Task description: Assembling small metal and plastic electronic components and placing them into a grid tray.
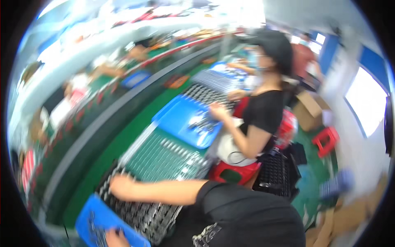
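My right hand (123,187) reaches across a black tray (152,220) filled with rows of small parts and is over its far left corner. Its fingers point down and are smeared by motion, so whether it holds anything is unclear. Low in the picture, my left hand (117,238) is over a blue tray (88,212) with dark, slender metal-looking parts (96,232) in it. Something small and dark shows at the left fingertips, which look closed; its kind is too blurred to tell.
A green ribbed tray (154,152) with light pieces lies beyond, then another blue tray (175,117). To the right, a co-worker (267,107) in black sits on a red stool (234,173). A conveyor edge (123,99) runs along the left. Cardboard boxes (308,109) and a red stool stand behind.
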Demonstrator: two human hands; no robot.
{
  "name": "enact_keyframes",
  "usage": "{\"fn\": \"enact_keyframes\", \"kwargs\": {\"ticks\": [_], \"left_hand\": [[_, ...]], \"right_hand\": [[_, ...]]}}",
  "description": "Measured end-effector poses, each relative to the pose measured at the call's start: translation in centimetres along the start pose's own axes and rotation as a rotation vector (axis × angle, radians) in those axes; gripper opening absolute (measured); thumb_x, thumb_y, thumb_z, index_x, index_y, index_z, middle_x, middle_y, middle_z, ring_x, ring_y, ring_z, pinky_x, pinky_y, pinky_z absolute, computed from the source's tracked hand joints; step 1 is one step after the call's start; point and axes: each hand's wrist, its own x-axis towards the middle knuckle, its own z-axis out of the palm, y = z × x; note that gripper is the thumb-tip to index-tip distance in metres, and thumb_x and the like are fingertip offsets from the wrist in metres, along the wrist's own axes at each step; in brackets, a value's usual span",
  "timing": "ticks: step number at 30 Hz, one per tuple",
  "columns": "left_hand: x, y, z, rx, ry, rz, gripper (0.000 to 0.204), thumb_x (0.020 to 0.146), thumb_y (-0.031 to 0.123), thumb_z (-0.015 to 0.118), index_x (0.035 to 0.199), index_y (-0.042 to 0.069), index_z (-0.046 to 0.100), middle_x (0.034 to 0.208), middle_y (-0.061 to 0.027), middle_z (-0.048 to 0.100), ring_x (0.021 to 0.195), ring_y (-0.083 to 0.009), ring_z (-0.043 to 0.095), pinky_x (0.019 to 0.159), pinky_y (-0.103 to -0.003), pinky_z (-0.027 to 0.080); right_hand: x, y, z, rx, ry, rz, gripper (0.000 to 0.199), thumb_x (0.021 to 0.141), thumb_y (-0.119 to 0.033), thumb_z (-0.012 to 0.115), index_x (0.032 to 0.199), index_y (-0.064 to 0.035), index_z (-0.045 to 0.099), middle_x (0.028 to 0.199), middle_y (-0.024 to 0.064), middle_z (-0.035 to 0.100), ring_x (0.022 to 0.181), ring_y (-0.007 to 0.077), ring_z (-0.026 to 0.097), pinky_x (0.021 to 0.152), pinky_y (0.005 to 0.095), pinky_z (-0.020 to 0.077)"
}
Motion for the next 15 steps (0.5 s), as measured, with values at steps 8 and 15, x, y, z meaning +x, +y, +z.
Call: {"fn": "enact_keyframes", "kwargs": {"ticks": [8, 15], "left_hand": [[1.5, 4.9, -6.2, 0.094, -0.242, 0.118, 0.033, 0.084, 0.031, 0.076, 0.099, 0.002, 0.074, 0.097, -0.0244, 0.070, 0.089, -0.0442, 0.066, 0.081, -0.050, 0.052], [0.4, 9.0, -8.3, 0.338, -0.197, 0.045, 0.033, 0.082, 0.032, 0.074, 0.101, 0.004, 0.074, 0.098, -0.0204, 0.071, 0.090, -0.0405, 0.066, 0.084, -0.051, 0.053]], "right_hand": [[-4.1, 2.1, -1.4, 0.114, 0.178, 0.042, 0.028, 0.077, -0.012, 0.072, 0.102, 0.0007, 0.070, 0.115, 0.0158, 0.060, 0.113, 0.0346, 0.058, 0.092, 0.0441, 0.0526], [-12.8, 2.6, -5.7, 0.560, 0.077, 0.071, 0.026, 0.076, -0.017, 0.076, 0.098, -0.0059, 0.071, 0.104, 0.0159, 0.065, 0.104, 0.0359, 0.063, 0.089, 0.0445, 0.0530]]}}
